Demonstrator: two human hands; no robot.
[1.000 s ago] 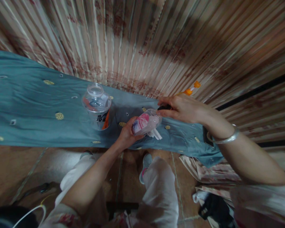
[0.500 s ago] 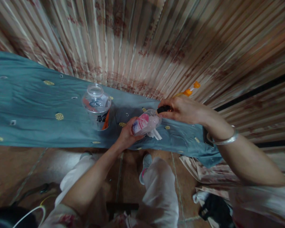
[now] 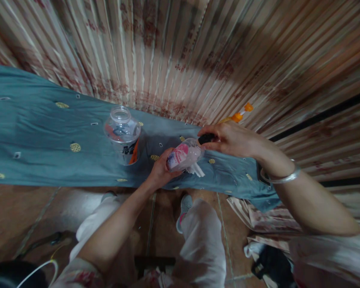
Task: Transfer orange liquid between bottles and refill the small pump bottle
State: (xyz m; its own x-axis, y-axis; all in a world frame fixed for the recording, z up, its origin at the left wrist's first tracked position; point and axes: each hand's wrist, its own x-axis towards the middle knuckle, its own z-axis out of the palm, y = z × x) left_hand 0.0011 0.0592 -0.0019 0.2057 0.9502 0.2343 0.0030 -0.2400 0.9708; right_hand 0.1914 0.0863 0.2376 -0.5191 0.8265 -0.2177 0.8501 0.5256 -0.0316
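Note:
My left hand is wrapped round the lower part of a clear plastic bottle with a pink and white label. The bottle lies tilted, its neck toward my right hand. Pinched in that hand is a small black object, held at the bottle's neck; its kind is unclear. An orange and whitish piece sticks out beyond the back of the hand, and I cannot tell whether it joins the black object. Under the bottle a crumpled white strip shows.
Left of my hands a clear plastic cup with black print and an orange patch stands upright, its domed lid open at the top. A teal patterned cloth covers the narrow table. Behind it hangs a pleated curtain. Dark items lie on the floor at right.
My right hand has shifted very slightly to the left with the black object. The bottle and my left hand stay in the same place.

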